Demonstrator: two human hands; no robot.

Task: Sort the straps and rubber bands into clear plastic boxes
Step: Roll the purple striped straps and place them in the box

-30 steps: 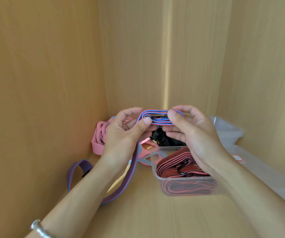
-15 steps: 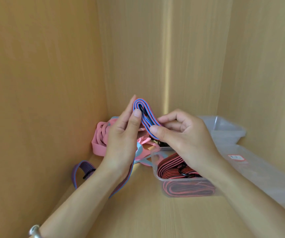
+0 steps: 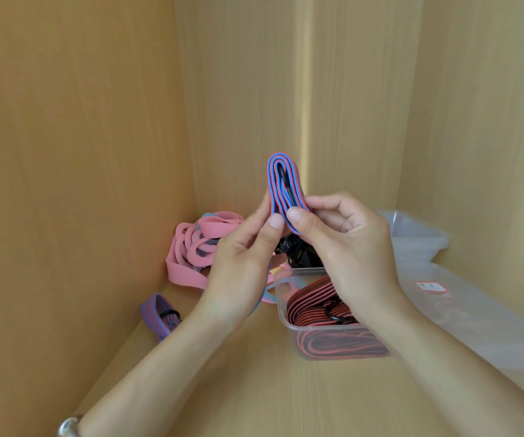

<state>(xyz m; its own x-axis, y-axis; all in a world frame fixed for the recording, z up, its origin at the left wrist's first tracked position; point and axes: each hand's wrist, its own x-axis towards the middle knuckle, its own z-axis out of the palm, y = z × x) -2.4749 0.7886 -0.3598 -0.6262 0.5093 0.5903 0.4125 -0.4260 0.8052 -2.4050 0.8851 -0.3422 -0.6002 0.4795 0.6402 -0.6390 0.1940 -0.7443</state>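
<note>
Head view (the only camera). Both hands are raised and meet on a flat blue-and-red striped elastic strap [image 3: 283, 184], which is folded into an upright bundle of loops.

- Left hand [image 3: 241, 266]: thumb and fingers pinch the bundle's lower end.
- Right hand [image 3: 342, 247]: thumb and curled fingers pinch the same end from the other side.
- A black fitting shows inside the fold (hook or buckle, I cannot tell which).
- The strap's loose tail [image 3: 159, 313] drops below the left hand and ends in a purplish loop on the wood, left of the left forearm.

Under the right hand sits a clear rectangular plastic box [image 3: 287, 323] holding folded red-and-black striped straps [image 3: 314, 298]. Beyond the left hand lies a heap of flat pink rubber bands [image 3: 191, 247]. To the right of the right hand is a second clear plastic box [image 3: 418, 234].

Judgement: this is the folding step, unfinished because the tail is out.
- I would hold the pinch with one hand and feed the tail round with the other.
- Each turn should lie flat with its edges aligned.
- I would lower the bundle into a box before releasing it, as the elastic will likely spring open if let go early.
</note>
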